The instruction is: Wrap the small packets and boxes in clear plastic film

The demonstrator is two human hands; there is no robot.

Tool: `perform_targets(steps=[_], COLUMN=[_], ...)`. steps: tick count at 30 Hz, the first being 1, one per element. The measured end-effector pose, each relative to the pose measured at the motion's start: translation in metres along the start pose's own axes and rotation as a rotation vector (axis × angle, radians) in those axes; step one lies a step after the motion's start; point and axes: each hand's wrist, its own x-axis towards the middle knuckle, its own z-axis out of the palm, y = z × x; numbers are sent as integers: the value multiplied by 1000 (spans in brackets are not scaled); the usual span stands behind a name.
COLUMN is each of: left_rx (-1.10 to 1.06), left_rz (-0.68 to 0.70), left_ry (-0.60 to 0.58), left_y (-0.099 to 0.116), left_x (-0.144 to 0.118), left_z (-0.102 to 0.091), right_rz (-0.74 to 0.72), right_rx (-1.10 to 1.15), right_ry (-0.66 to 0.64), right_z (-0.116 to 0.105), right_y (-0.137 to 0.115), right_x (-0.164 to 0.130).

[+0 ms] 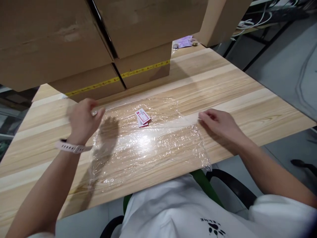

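A clear, crinkled plastic sheet or bag point(158, 148) lies spread on the wooden table, catching the light. Two small white cards with red borders point(143, 117) overlap on its upper middle; whether they are on top of or under the film I cannot tell. My left hand point(85, 119), with a pale pink band on the wrist, hovers at the film's upper left corner, thumb and fingers apart. Beside the film's right edge, my right hand point(220, 124) has its fingers curled in against the thumb. Anything inside that pinch is hidden.
Large cardboard boxes point(148, 26) stand stacked along the table's far side, with a yellow printed tape measure point(146, 68) across the lower ones. Another carton point(220, 19) and a purple packet point(184, 42) are at the back right. White cables point(257, 23) lie beyond. A chair armrest point(232, 185) is close to my body.
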Motion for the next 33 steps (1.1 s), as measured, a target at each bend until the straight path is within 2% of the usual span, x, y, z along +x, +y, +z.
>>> perform_targets(steps=[3,5,7,9,11,13,16,19,24,26,30,33], left_rx=[-296,-376,-487,-496,-452,-403,-367,-364,-392,-410,-414,-427], left_rz=[219,316,413,524,555,546,541,548,541,546,549,540], left_ry=[-130,-209,-296,-350,-379,-400,-416,-428,-417,-405,-411,-400], left_y=[89,145,183,200,200,192,184,184,187,187,187,187], left_x=[14,4,-19,-45,-65,-75,-76,-74,-76,-76,-76,-77], left_z=[11,32,60,88,109,120,123,121,125,126,125,125], right_rz=[-75,-75,-21,70,170,257,363,441,462,456,419,393], right_rx=[-158,-65,179,459,649,725,770,807,757,713,729,800], right_ry=[-51,-88,-106,-118,-136,-159,-192,-144,-61,-86,-220,-185], right_z=[19,27,30,29,28,25,19,10,4,7,19,26], right_y=[-26,-30,-25,-18,-14,-14,-17,-16,-19,-27,-45,-48], right_x=[12,18,24,27,29,30,29,24,24,34,62,80])
